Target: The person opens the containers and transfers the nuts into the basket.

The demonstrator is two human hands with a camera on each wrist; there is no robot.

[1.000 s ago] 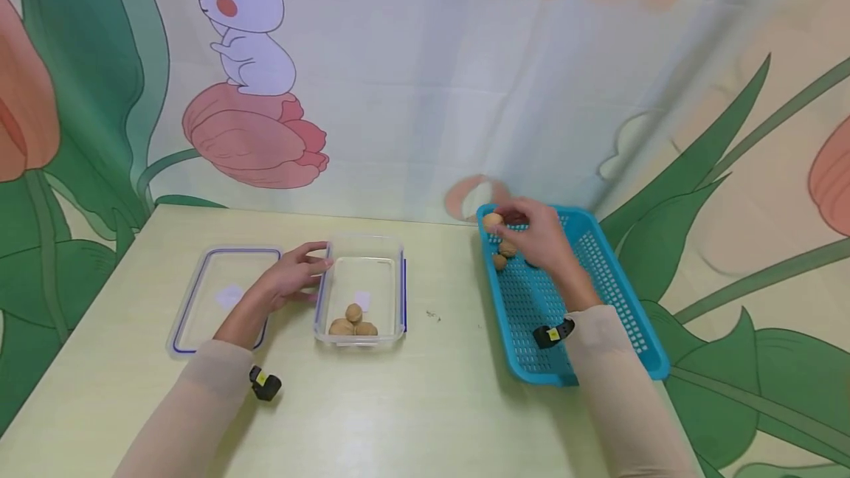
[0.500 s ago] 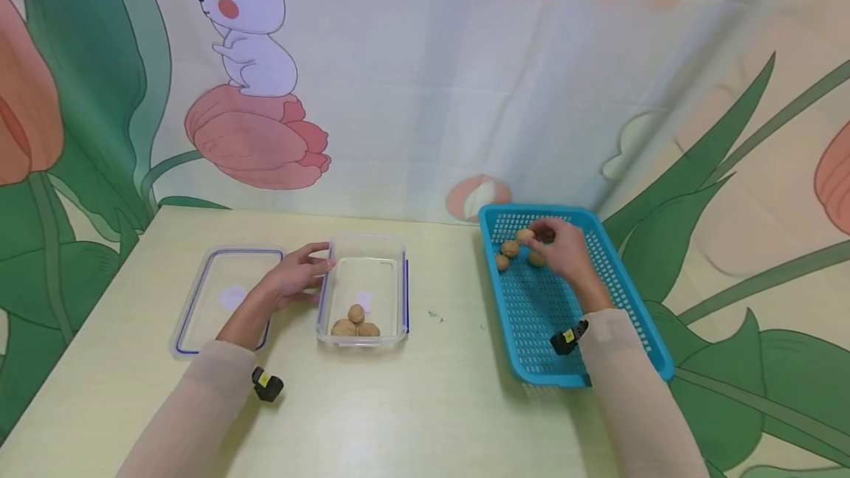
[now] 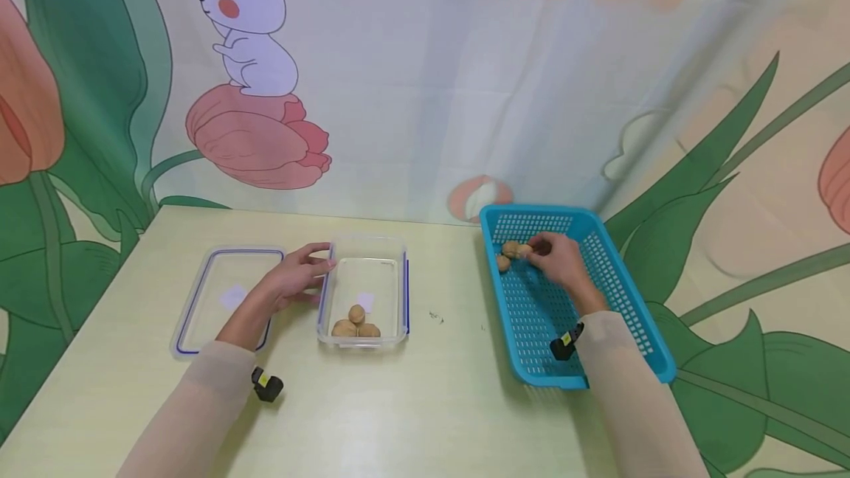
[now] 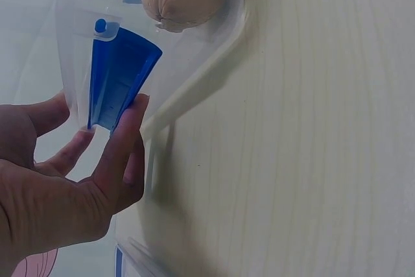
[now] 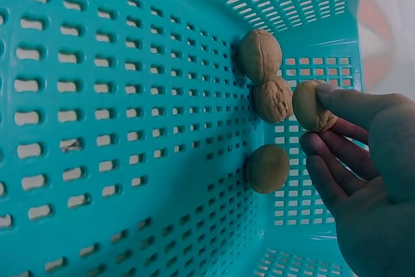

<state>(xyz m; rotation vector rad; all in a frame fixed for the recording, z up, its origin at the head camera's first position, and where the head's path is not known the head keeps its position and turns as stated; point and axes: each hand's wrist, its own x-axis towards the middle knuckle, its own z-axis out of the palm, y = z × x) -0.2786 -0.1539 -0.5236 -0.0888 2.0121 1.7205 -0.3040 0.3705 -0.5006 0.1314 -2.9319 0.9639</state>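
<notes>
In the head view my left hand (image 3: pixel 299 276) holds the left side of a clear plastic food container (image 3: pixel 364 342). The left wrist view shows its fingers at the container's blue latch (image 4: pixel 120 72). Three walnuts lie together in the near end of the container, one walnut (image 3: pixel 356 313) behind the other two. Inside the blue basket (image 3: pixel 508 349), my right hand (image 3: pixel 559 260) pinches a walnut (image 5: pixel 312 106) between thumb and fingers. Close by in the right wrist view are three more walnuts: an upper walnut (image 5: pixel 260 55), a middle walnut (image 5: pixel 273 99) touching it, and a lower walnut (image 5: pixel 267 168) apart.
A clear lid (image 3: pixel 189 313) with a blue seal lies flat on the table (image 3: pixel 425 411), left of the container and partly under my left forearm. A printed curtain (image 3: pixel 412 94) hangs behind the table. Small dark specks (image 3: pixel 435 317) mark the tabletop between container and basket.
My right hand has moved right from the basket's far left corner, then lower into the basket, still with a walnut in its fingers. The left hand stays at the container.
</notes>
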